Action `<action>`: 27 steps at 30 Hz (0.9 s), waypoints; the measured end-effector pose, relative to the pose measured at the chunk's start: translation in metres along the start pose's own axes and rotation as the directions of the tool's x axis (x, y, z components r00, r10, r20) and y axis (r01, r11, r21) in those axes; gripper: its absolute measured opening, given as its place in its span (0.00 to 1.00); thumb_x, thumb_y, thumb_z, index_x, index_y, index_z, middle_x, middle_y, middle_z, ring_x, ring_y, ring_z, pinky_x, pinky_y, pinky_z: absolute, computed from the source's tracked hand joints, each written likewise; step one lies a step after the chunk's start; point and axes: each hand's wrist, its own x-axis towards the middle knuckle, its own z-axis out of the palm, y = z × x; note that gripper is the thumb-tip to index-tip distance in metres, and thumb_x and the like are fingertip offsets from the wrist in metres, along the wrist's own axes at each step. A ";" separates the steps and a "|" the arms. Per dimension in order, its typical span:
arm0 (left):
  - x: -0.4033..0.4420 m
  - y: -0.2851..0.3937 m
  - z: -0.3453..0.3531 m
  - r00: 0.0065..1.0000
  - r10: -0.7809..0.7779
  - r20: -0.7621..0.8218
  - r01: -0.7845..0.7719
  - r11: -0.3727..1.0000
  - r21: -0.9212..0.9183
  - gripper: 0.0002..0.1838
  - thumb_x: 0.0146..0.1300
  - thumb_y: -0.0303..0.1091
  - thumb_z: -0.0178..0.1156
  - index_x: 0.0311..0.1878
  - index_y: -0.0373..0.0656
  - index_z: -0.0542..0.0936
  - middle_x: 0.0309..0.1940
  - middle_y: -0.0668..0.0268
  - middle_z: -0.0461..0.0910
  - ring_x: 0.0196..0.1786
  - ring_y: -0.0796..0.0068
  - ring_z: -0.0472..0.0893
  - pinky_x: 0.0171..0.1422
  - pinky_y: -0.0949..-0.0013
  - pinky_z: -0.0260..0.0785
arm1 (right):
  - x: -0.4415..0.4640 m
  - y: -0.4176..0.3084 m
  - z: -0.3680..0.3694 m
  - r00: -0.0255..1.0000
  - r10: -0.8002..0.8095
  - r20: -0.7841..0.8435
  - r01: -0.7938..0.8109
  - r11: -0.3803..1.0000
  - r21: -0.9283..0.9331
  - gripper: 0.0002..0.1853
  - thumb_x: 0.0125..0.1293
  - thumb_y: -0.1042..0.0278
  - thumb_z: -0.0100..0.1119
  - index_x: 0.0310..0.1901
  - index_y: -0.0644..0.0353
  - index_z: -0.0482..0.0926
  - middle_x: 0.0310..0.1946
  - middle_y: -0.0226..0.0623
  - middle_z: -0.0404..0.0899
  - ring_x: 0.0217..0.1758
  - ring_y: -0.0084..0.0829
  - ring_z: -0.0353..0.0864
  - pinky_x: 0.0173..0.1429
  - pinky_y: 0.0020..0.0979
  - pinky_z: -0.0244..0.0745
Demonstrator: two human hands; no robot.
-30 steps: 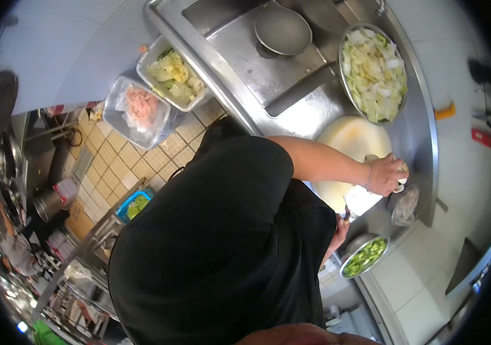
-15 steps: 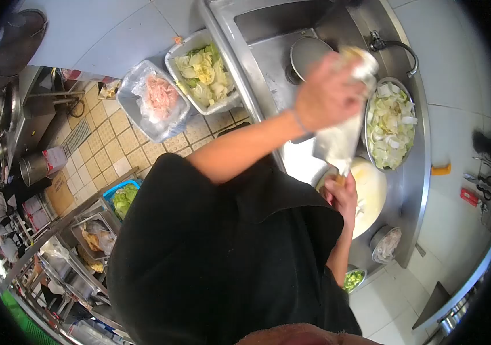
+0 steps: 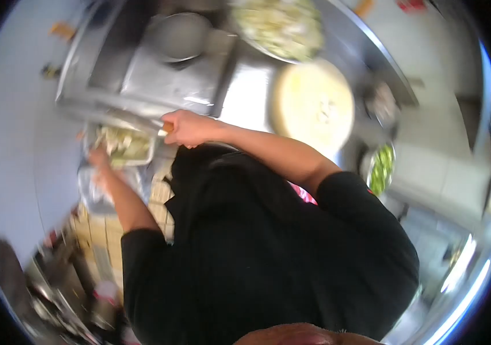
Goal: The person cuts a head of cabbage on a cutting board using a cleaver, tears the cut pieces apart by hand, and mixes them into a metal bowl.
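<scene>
My right hand [image 3: 189,127] is closed around the wooden handle of a cleaver [image 3: 121,117]. Its wide metal blade points left, level with the sink's front edge, and is blurred by motion. Farther left, my left hand [image 3: 100,160] reaches down to a bin of cabbage leaves [image 3: 133,148]. Its fingers are smeared, so I cannot tell whether it holds anything; pale pieces lie close by it. Below that bin stands a second one, a lined bin [image 3: 93,192], partly hidden behind my left forearm.
A round cutting board [image 3: 300,109] with small scraps lies on the steel counter. Behind it stands a large bowl of chopped cabbage [image 3: 280,26]. A pot [image 3: 179,37] is in the sink. At right are a bowl of cut green vegetables [image 3: 381,169] and a blurred small bowl [image 3: 382,103].
My view has swung left. My left hand went from above the sink, where it held something whitish, to the cabbage bin. The cleaver moved left with my right hand, away from the board.
</scene>
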 end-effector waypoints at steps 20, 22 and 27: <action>-0.351 0.644 0.123 0.194 0.931 0.310 -0.864 0.312 -0.394 0.46 0.67 0.62 0.58 0.74 0.30 0.63 0.75 0.36 0.56 0.79 0.33 0.49 0.83 0.39 0.38 | -0.413 0.245 0.007 0.365 0.659 -0.657 0.663 0.311 0.680 0.11 0.72 0.69 0.57 0.53 0.54 0.70 0.21 0.29 0.68 0.14 0.24 0.64 0.18 0.28 0.62; -0.373 0.652 0.138 0.161 0.926 0.341 -0.860 0.301 -0.412 0.51 0.67 0.67 0.54 0.75 0.28 0.59 0.76 0.33 0.52 0.80 0.28 0.43 0.83 0.37 0.31 | -0.411 0.252 0.005 0.412 0.660 -0.628 0.653 0.267 0.709 0.09 0.71 0.68 0.59 0.48 0.52 0.70 0.21 0.29 0.69 0.15 0.25 0.65 0.19 0.29 0.63; -0.414 0.654 0.140 0.102 0.974 0.201 -0.828 0.195 -0.525 0.37 0.62 0.57 0.66 0.70 0.47 0.74 0.70 0.42 0.67 0.77 0.35 0.57 0.82 0.43 0.45 | -0.400 0.247 -0.017 0.553 0.625 -0.551 0.512 0.267 0.816 0.09 0.71 0.69 0.60 0.44 0.52 0.68 0.21 0.29 0.69 0.15 0.24 0.65 0.19 0.29 0.63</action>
